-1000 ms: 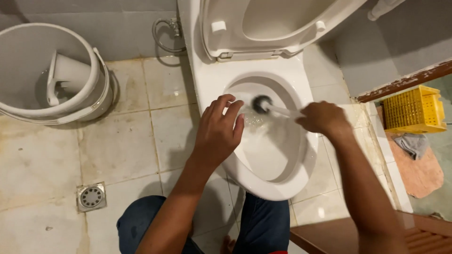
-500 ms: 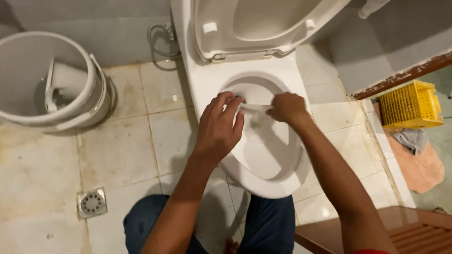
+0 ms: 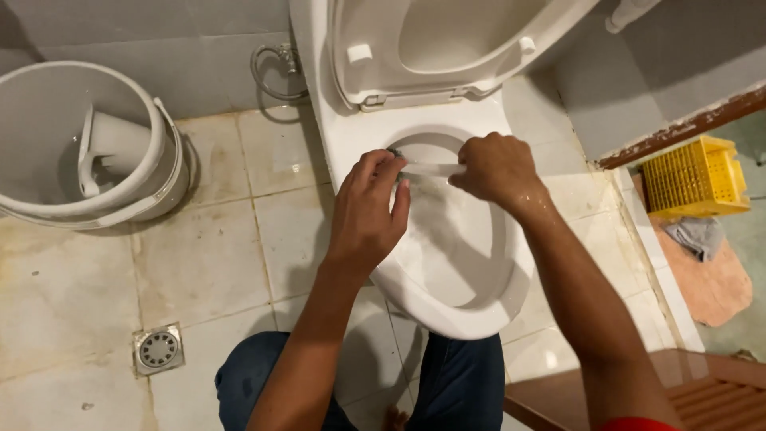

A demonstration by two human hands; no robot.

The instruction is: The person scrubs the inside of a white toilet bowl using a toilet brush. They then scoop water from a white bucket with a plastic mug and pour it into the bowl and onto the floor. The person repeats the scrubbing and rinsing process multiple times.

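Fingers of the right hand point(image 3: 496, 168) are curled tight round the white handle of the toilet brush point(image 3: 431, 169), which lies nearly level across the top of the toilet bowl point(image 3: 471, 271). The left hand point(image 3: 369, 211) rests on the bowl's rim at 9 o'clock, fingers loosely bent and together, holding nothing; its fingertips hide most of the brush's dark head, of which only a sliver shows at 11 o'clock of the bowl. A second ago the right hand sat out at 3 o'clock and the round dark head was plainly seen in the water; since then the hand has drawn in toward 12 o'clock. The handle is slim, straight and pale. A white bucket point(image 3: 163, 172) stands at 10 o'clock.
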